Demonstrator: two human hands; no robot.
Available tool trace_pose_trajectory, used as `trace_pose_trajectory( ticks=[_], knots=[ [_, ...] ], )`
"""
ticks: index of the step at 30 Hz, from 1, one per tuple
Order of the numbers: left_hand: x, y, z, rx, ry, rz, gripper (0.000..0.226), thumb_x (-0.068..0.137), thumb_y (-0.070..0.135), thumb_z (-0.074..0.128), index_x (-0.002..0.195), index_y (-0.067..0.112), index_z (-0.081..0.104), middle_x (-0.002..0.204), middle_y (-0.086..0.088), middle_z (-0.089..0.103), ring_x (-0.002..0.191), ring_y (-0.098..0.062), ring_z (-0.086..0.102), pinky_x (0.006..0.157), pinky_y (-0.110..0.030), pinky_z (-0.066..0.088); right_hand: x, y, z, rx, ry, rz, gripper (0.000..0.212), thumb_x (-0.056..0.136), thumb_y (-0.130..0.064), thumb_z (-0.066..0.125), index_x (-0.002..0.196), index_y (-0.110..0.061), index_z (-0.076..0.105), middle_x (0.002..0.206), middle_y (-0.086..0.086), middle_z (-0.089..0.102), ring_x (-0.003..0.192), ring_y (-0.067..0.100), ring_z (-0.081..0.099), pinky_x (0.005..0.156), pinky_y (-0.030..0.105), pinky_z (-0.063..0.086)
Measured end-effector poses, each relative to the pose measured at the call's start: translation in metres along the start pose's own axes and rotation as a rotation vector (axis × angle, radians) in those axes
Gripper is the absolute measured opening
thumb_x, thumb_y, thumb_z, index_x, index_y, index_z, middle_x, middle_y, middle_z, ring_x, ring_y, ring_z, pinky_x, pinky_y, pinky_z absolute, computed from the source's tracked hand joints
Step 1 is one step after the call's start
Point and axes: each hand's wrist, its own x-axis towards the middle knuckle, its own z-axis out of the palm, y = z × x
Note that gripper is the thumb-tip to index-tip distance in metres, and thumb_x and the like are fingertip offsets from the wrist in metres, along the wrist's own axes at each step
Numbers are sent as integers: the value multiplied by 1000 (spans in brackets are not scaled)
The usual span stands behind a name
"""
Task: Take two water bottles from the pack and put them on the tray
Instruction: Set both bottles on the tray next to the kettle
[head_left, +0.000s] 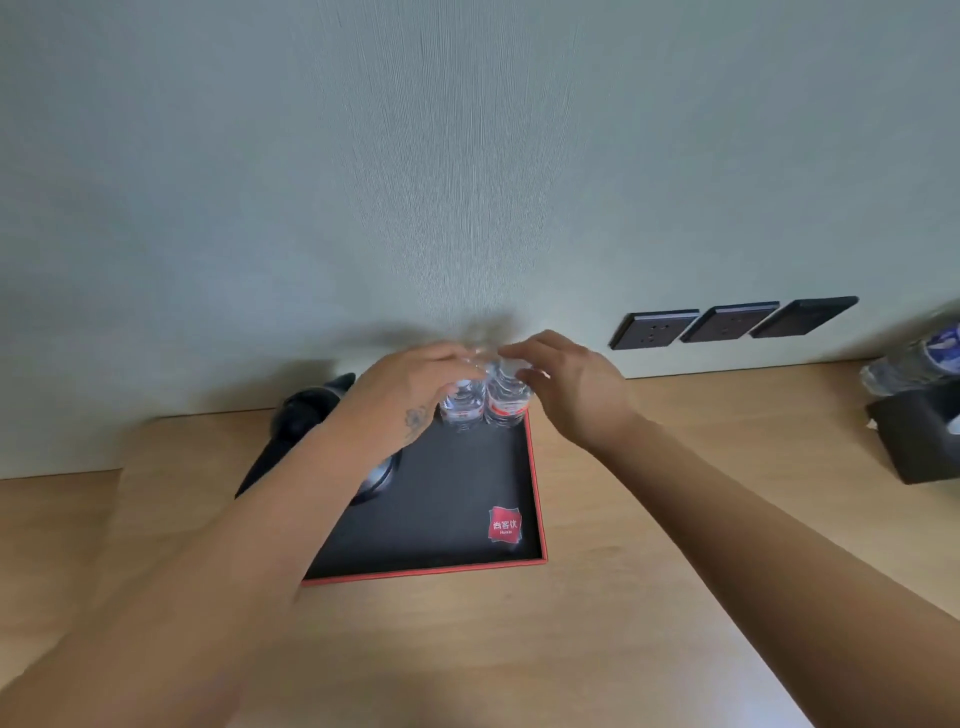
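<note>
Two clear water bottles stand upright side by side at the far right corner of the black tray (447, 499) with a red rim. My left hand (410, 387) curls around the top of the left bottle (464, 405). Over the top of the right bottle (506, 400) my right hand (566, 384) rests with its fingers spread at the cap; whether it still grips is blurred. Both bottle caps are hidden by my fingers. At the right edge of the wooden table lies the pack of bottles (914, 358).
A black hair dryer (301, 421) lies left of the tray against the wall. A round dark object (376, 480) sits on the tray under my left forearm. A black box (919, 436) stands at the right under the pack. Three dark wall sockets (727, 322) sit above the table.
</note>
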Motion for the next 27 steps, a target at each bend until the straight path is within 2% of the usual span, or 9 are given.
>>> trace_pose_trajectory(
  ticks=[3, 10, 13, 16, 27],
  knots=[
    [3, -1, -1, 17, 4, -4, 45, 96, -16, 68, 121, 18, 81, 120, 0, 77, 97, -28, 76, 77, -48, 63, 7, -1, -3, 21, -8, 36, 28, 103, -24, 63, 128, -27, 77, 123, 2, 74, 105, 30, 73, 87, 43, 55],
    [10, 10, 1, 88, 41, -103, 50, 88, -16, 74, 119, 21, 77, 107, -1, 70, 84, -26, 77, 65, -44, 58, 22, -1, -4, 89, -34, 127, 25, 97, -21, 70, 119, -27, 80, 119, 1, 76, 105, 26, 71, 88, 33, 49],
    [13, 14, 2, 127, 49, -153, 29, 94, 4, 81, 120, 16, 77, 103, -9, 69, 81, -39, 72, 68, -49, 57, 23, -1, -8, 83, -54, 132, 25, 95, -19, 73, 118, -24, 80, 120, 4, 77, 109, 27, 70, 90, 32, 48],
    [15, 19, 3, 161, 41, -218, 29, 98, 21, 80, 124, 12, 75, 107, -12, 68, 86, -43, 71, 73, -48, 55, 22, -1, -9, 70, -66, 108, 25, 94, -19, 74, 119, -21, 80, 122, 6, 77, 111, 28, 70, 94, 35, 51],
    [24, 24, 5, 141, -18, -342, 39, 98, 31, 80, 128, 8, 72, 123, -15, 71, 104, -43, 69, 89, -48, 55, 25, -5, -5, -67, -81, 72, 31, 99, -25, 68, 126, -12, 74, 129, 10, 73, 116, 37, 68, 95, 42, 53]
  ],
)
